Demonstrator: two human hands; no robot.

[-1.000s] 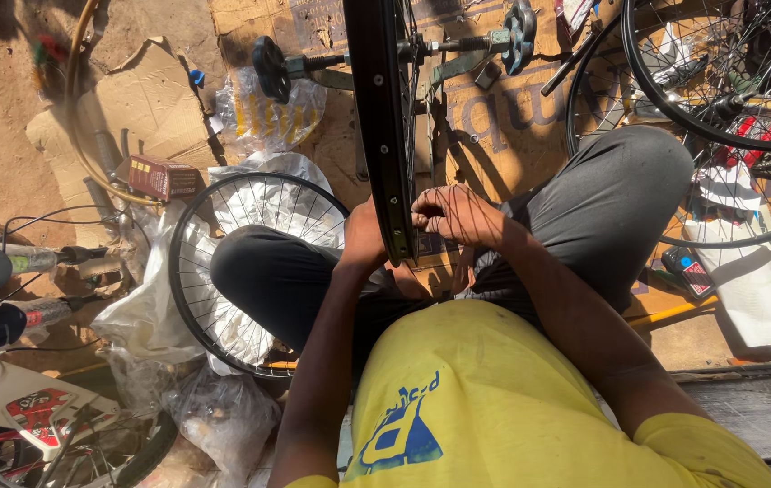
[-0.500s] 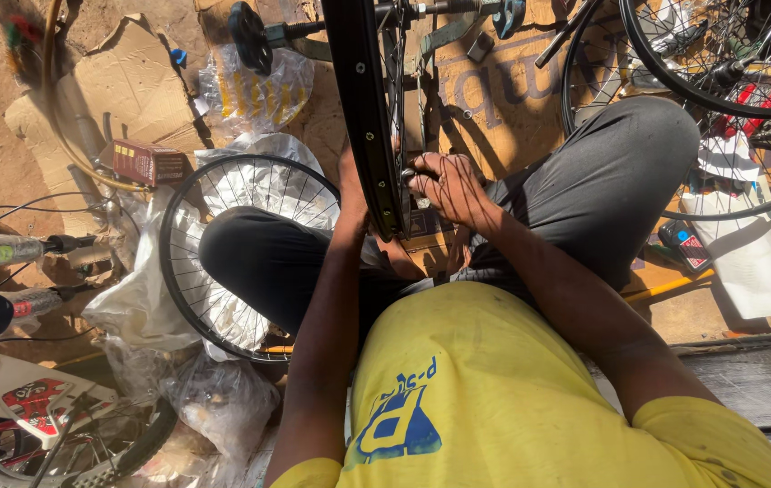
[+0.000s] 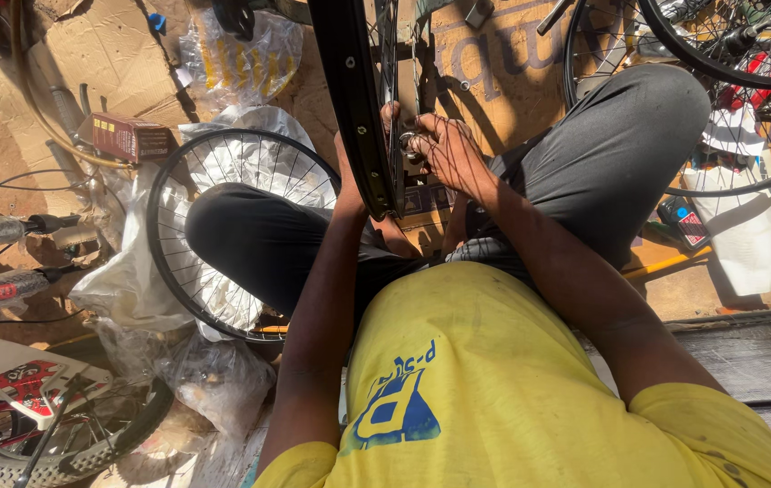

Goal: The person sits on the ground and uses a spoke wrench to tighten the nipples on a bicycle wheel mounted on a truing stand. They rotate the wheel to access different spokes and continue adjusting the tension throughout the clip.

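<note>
The black rim [image 3: 355, 99] hides most of the left hand [image 3: 346, 167].

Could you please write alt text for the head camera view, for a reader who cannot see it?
A seated person in a yellow shirt holds an upright black bicycle rim between their knees, the right hand working at its spokes and the left hand behind the rim. A second spoked wheel lies under their left leg, amid cardboard and plastic bags.
</note>
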